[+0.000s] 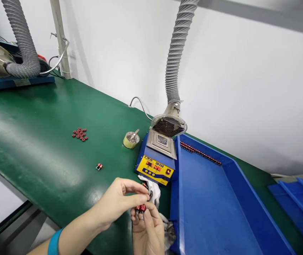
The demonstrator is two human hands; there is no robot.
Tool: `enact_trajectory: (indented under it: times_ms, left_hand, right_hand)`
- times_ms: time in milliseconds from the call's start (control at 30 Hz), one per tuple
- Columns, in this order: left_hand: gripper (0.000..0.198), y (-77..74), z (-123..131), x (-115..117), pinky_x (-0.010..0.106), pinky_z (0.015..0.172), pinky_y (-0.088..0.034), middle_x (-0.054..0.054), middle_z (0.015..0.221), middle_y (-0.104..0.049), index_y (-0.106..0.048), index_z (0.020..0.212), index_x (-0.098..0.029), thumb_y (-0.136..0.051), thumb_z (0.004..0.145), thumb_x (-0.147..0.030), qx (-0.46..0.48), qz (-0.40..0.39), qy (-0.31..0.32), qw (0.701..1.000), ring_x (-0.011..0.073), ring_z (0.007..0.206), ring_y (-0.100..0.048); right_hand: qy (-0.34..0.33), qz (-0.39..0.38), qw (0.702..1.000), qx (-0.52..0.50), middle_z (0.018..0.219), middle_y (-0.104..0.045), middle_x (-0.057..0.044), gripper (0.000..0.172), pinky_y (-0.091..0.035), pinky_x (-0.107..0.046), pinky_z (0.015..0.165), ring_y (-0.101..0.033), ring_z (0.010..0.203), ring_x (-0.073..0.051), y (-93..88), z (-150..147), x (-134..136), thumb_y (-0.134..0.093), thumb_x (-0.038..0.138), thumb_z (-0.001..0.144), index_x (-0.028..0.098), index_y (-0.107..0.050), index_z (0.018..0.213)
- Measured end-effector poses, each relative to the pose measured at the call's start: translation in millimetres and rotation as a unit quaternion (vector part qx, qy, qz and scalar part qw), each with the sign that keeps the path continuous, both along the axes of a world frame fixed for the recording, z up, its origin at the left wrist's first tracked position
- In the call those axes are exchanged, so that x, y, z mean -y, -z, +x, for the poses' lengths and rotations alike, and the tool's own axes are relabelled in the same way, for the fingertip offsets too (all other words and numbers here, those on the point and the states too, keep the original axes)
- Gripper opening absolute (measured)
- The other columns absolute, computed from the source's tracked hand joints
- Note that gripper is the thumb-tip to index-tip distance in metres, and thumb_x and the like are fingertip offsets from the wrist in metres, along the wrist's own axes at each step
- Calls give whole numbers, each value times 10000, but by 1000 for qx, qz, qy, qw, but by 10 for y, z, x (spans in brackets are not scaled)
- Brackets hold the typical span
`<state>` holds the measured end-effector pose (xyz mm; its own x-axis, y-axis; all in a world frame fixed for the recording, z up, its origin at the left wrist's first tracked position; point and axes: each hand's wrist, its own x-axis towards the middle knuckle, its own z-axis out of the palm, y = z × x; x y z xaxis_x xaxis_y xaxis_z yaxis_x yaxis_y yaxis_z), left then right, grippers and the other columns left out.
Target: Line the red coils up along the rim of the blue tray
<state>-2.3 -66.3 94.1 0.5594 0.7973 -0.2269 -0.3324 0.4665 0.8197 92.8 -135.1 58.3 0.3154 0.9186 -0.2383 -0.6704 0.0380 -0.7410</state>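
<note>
Right-hand fingers: pinching red coils. Left-hand fingers: bunched just above, grip unclear. Red rings: clustered on green bench.

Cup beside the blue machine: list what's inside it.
The cup holds greyish bits, too small to identify, and a flat metallic strip leaning out. Its contents hide the bottom.

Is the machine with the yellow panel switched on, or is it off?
It is on: the machine shows glowing red digits on its display, and its red switch appears lit too.
</note>
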Motion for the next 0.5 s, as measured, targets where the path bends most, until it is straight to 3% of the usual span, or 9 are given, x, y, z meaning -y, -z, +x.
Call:
enact_trajectory:
  times_ms: [133, 233, 300, 367, 433, 500]
  left_hand:
    - [261, -9, 51, -13, 157, 353, -395, 1, 543, -588, -698, 779, -112, -748, 648, -332, -7, -10, 8, 1000, 65, 392, -466]
    - [205, -79, 27, -102, 183, 366, -407, 12, 557, -620, -707, 747, -127, -733, 650, -305, -38, 25, 40, 998, 79, 384, -482]
    - [147, -124, -30, -177, 211, 501, -481, 34, 645, -676, -719, 741, -140, -730, 645, -251, -58, 81, 16, 995, 119, 519, -580]
    - [198, -126, -124, -233, 240, 723, -507, 48, 802, -718, -728, 842, -171, -719, 659, -245, -68, 129, -41, 988, 168, 780, -643]
    - [288, -39, -252, -233, 282, 882, -468, 41, 970, -711, -705, 967, -216, -694, 691, -299, -100, 150, -84, 980, 199, 981, -614]
    - [281, 158, -398, -150, 324, 932, -444, 31, 1026, -697, -699, 979, -251, -656, 721, -352, -190, 171, -84, 963, 221, 1028, -596]
  right_hand:
    - [-5, -2, 1000, 9, 659, -660, 18, 186, -492, -205, 538, -607, 576, -105, 0, -22, -9, -784, 325, 642, 218, -674, 747]
    - [-14, -1, 1000, 19, 643, -650, 15, 191, -490, -221, 524, -604, 565, -118, -9, -16, -11, -783, 332, 638, 217, -672, 742]
    - [-16, -8, 1000, 22, 696, -670, 1, 196, -485, -203, 517, -607, 559, -108, -30, 14, -7, -791, 324, 626, 206, -669, 725]
    - [-16, -22, 999, 26, 758, -690, -15, 205, -480, -191, 507, -611, 551, -101, -70, 76, 0, -798, 316, 617, 205, -671, 734]
    - [-18, -34, 999, 35, 768, -698, -14, 222, -475, -185, 502, -615, 549, -102, -130, 181, 3, -806, 309, 607, 225, -676, 766]
    - [-22, -35, 997, 58, 773, -696, -8, 215, -470, -176, 515, -605, 545, -90, -207, 337, -14, -804, 308, 609, 230, -681, 767]
